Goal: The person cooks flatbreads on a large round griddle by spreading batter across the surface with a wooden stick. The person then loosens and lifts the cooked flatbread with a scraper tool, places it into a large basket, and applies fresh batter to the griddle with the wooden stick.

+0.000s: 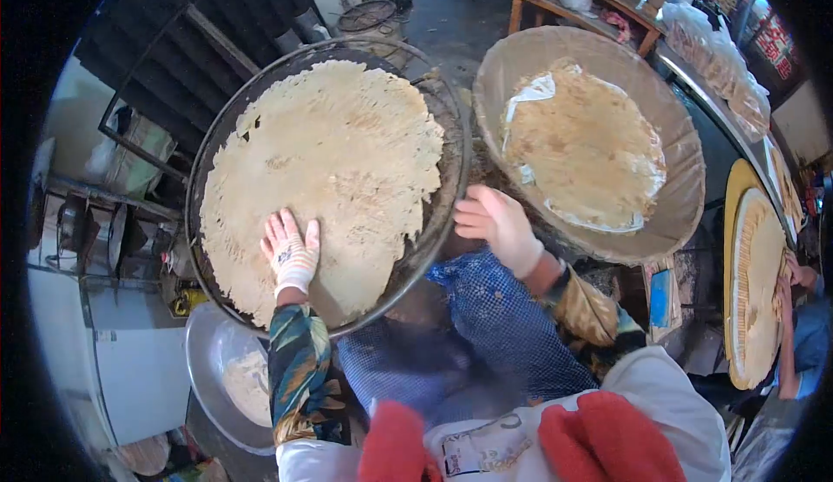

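Note:
A wide sheet of pale dough (321, 161) with ragged edges covers most of a round dark pan (444, 126). My left hand (291, 249), in a white fingerless glove, lies flat on the lower part of the sheet with its fingers spread. At the pan's right rim is my right hand (497, 226), gloved the same way, its fingers curled together; what they hold, if anything, is hidden. To the upper right, a cloth-lined round basket (677, 152) holds a browner, rough-surfaced sheet (581, 144) with white patches.
A metal basin (204, 369) with pale powder sits at the lower left. At the right edge, another person's hands (785, 282) touch a round yellow board (737, 222) bearing a pale sheet. A wooden shelf (590, 5) with jars stands at the back.

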Action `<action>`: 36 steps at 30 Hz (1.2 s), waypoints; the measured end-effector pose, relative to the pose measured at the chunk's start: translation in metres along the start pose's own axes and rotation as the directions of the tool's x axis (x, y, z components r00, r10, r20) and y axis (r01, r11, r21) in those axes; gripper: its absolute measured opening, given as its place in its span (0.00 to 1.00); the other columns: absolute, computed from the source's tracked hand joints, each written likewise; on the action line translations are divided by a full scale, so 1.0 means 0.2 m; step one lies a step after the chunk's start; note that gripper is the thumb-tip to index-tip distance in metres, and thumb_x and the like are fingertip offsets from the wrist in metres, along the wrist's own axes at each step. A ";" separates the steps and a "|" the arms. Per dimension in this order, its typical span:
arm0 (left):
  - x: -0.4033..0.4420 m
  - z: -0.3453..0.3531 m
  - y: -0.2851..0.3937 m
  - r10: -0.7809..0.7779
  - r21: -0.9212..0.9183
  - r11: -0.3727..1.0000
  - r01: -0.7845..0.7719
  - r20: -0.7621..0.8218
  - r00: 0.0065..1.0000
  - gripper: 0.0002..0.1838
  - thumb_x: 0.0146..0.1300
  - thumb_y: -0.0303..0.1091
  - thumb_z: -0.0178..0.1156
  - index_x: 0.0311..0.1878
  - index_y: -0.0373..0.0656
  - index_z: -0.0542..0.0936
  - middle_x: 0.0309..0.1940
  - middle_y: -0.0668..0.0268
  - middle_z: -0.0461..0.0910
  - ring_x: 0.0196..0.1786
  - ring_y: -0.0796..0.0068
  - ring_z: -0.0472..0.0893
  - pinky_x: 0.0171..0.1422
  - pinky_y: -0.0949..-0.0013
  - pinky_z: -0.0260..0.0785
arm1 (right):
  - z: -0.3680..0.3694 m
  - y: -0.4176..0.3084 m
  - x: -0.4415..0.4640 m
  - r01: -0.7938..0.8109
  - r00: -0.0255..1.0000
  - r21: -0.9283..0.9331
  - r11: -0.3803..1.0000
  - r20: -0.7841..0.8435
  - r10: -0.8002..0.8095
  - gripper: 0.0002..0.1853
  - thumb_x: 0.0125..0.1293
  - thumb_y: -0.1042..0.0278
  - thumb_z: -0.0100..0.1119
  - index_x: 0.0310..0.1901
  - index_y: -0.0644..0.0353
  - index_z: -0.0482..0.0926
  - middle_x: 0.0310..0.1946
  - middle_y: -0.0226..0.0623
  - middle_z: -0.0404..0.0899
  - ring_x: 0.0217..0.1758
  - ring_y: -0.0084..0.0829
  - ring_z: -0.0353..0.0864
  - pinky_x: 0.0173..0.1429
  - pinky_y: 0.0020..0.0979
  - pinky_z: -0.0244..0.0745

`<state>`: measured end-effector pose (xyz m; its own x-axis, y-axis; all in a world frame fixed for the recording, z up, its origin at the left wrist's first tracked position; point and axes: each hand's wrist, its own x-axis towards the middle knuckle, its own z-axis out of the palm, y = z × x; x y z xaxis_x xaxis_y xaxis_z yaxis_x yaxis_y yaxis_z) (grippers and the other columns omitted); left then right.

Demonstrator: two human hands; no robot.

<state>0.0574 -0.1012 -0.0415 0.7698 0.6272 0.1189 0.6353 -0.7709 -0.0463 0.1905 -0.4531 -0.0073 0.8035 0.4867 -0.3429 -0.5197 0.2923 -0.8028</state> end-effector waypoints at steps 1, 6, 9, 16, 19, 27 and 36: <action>0.00 0.00 0.01 -0.022 -0.029 0.999 0.023 0.024 0.999 0.41 0.66 0.63 0.43 0.73 0.42 0.54 0.73 0.49 0.51 0.77 0.51 0.47 0.76 0.43 0.36 | 0.08 0.02 0.08 -0.057 0.998 0.004 0.998 -0.013 0.057 0.37 0.65 0.44 0.56 0.64 0.68 0.63 0.52 0.50 0.76 0.52 0.42 0.78 0.53 0.44 0.76; 0.02 -0.01 0.11 -0.138 -0.256 0.952 0.169 0.136 0.981 0.42 0.66 0.65 0.41 0.73 0.42 0.54 0.74 0.48 0.48 0.77 0.50 0.43 0.77 0.44 0.30 | 0.23 0.14 0.28 -0.348 0.936 0.197 0.917 0.130 0.327 0.47 0.57 0.34 0.60 0.65 0.66 0.60 0.56 0.52 0.72 0.59 0.48 0.73 0.56 0.51 0.73; 0.00 -0.07 0.22 -0.155 -0.441 0.862 0.250 0.240 0.958 0.42 0.67 0.65 0.39 0.73 0.41 0.55 0.75 0.47 0.44 0.78 0.48 0.41 0.78 0.48 0.27 | 0.28 0.24 0.28 -0.324 0.946 0.291 0.900 0.078 0.315 0.33 0.59 0.46 0.64 0.57 0.63 0.71 0.46 0.45 0.79 0.51 0.41 0.79 0.53 0.45 0.75; -0.48 -0.42 0.33 0.123 -0.768 0.593 -0.244 -0.213 0.969 0.28 0.67 0.33 0.55 0.68 0.35 0.61 0.69 0.43 0.58 0.72 0.43 0.57 0.73 0.54 0.53 | 0.19 0.09 0.38 -0.118 0.989 -0.024 0.993 -0.094 0.115 0.13 0.57 0.64 0.66 0.41 0.63 0.81 0.36 0.36 0.83 0.37 0.31 0.82 0.44 0.35 0.76; -0.75 -0.48 0.21 0.128 -0.562 0.764 -0.317 -0.349 0.928 0.29 0.65 0.31 0.57 0.67 0.35 0.62 0.64 0.44 0.64 0.65 0.44 0.64 0.70 0.51 0.57 | 0.03 -0.16 0.42 0.203 0.975 -0.385 0.901 0.168 -0.148 0.11 0.60 0.66 0.61 0.39 0.65 0.83 0.35 0.36 0.84 0.37 0.30 0.82 0.44 0.33 0.76; -1.04 -0.23 -0.08 0.217 -0.282 0.926 -0.252 -0.148 0.965 0.37 0.42 0.46 0.71 0.56 0.41 0.72 0.53 0.56 0.70 0.60 0.52 0.68 0.67 0.47 0.53 | -0.45 -1.47 0.59 0.276 0.849 -0.767 -0.579 0.477 -0.227 0.12 0.60 0.57 0.60 0.38 0.53 0.86 0.39 0.39 0.85 0.42 0.41 0.83 0.49 0.37 0.74; -0.78 -0.10 0.00 -0.036 0.219 0.975 -0.031 0.298 0.954 0.12 0.45 0.45 0.67 0.31 0.51 0.85 0.34 0.65 0.84 0.47 0.61 0.80 0.75 0.42 0.41 | 0.07 -2.39 0.05 -0.409 0.767 -0.566 -0.716 0.212 -0.606 0.13 0.61 0.56 0.59 0.36 0.56 0.85 0.36 0.43 0.84 0.45 0.38 0.83 0.49 0.36 0.76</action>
<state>-0.0642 -0.2016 -0.0399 0.7301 0.6592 -0.1801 0.6090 -0.7472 -0.2661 0.4442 -0.5767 0.3801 0.8691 0.3707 0.3274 0.2075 -0.8742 0.4390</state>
